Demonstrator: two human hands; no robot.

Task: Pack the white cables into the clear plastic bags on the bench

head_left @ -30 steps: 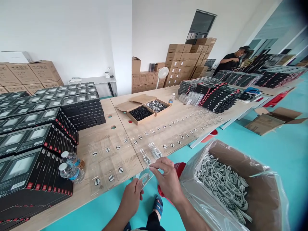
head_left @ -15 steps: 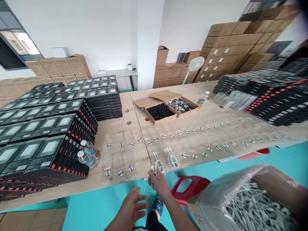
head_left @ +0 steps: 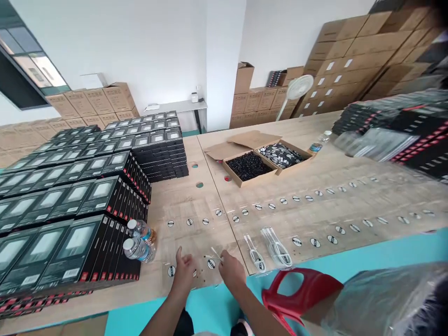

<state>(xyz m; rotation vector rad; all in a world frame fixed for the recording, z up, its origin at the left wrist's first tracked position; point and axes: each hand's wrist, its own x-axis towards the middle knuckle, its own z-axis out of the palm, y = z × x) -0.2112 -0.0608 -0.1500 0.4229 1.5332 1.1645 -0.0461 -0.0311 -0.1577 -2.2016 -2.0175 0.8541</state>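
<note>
A white-walled storeroom is stretching ahead, with brown cardboard cartons (head_left: pixel 350 60) rising in tall stacks at 1 o'clock and a white pedestal fan (head_left: pixel 299 88) standing in front of them. A long pale wooden table (head_left: pixel 185 196) is running across the view, its end at 10 o'clock carrying rows of glossy black rectangular product boxes (head_left: pixel 77 247), with clear plastic water bottles (head_left: pixel 138 238) standing against them. An open brown cardboard tray (head_left: pixel 241 178) is sitting at 12 o'clock, holding a heap of small black parts. Two clear bags of coiled white cable (head_left: pixel 271 249) are lying at 3 o'clock from the hands, while a red plastic stool (head_left: pixel 301 289) and a plastic-lined carton (head_left: pixel 378 303) are sitting low at 4 o'clock. Both hands are working over a flat clear plastic sleeve (head_left: pixel 198 275) marked with a round black-and-white sticker. The left hand (head_left: pixel 184 273) is holding its thumb raised and is gripping nothing visible. The right hand (head_left: pixel 231 273) is curling its fingers beside a thin white piece (head_left: pixel 216 254), which is lying just at their tips; whether they are pinching it is unclear. That piece is looking light and slightly stiff, best taken between fingertip and thumb at its thicker end, while the slippery sleeve is needing a gentle touch.
</note>
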